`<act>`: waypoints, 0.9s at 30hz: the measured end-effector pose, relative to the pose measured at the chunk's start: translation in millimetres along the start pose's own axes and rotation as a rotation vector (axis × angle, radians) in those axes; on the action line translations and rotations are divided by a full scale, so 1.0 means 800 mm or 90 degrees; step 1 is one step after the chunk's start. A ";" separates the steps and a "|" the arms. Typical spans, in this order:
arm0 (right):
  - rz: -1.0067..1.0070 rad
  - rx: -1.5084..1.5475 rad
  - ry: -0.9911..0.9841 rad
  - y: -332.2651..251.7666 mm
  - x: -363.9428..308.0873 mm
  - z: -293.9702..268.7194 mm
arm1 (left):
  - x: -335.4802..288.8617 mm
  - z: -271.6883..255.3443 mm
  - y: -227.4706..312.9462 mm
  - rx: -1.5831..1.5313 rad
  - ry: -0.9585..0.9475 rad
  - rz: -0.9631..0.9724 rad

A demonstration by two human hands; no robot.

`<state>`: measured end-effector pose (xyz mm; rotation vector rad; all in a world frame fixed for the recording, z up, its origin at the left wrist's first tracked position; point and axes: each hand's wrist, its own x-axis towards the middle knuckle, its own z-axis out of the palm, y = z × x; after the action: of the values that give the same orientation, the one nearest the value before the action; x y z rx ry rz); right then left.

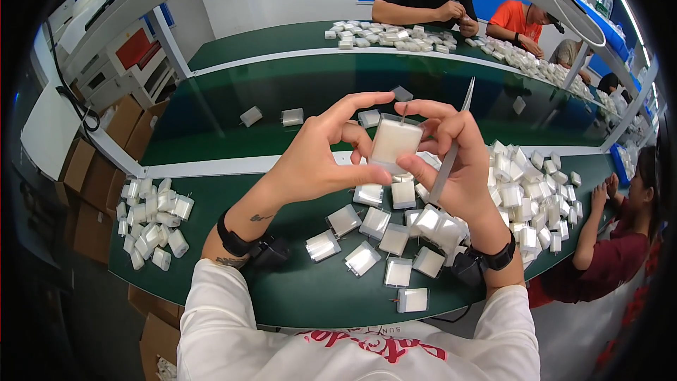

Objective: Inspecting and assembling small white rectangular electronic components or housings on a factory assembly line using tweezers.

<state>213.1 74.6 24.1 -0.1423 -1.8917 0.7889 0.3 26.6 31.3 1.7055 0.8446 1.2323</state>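
Observation:
I hold a clear-cased white block (396, 142) up above the table, a thin metal pin standing out of its top. My right hand (455, 162) has its thumb on the block's face and its fingers at the right edge. Pointed metal tweezers (446, 169) are also in this hand, tip up. My left hand (317, 144) steadies the block at its left edge and lower corner, with the forefinger raised away. Many similar blocks (393, 238) lie loose on the green table (282, 268) below my hands.
A heap of blocks (522, 190) lies on the right and a smaller pile (151, 219) on the left. White frame rails (211, 168) cross the workspace. Co-workers sit opposite, and a person in dark red (613, 268) is at the right. Cardboard boxes (88, 176) stand at left.

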 end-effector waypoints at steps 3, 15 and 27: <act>0.079 0.063 0.045 -0.004 0.002 -0.003 | 0.001 0.000 0.003 0.277 0.011 0.138; -0.088 -0.076 0.003 0.013 0.000 -0.005 | 0.002 -0.002 -0.007 0.257 0.060 0.172; 0.208 -0.431 0.035 0.080 -0.004 -0.042 | 0.072 -0.101 -0.165 0.635 0.100 -0.170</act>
<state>227.4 138.0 -7.2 -0.8999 -2.0406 0.3147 -66.2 151.8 -54.1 2.1308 1.9314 0.7865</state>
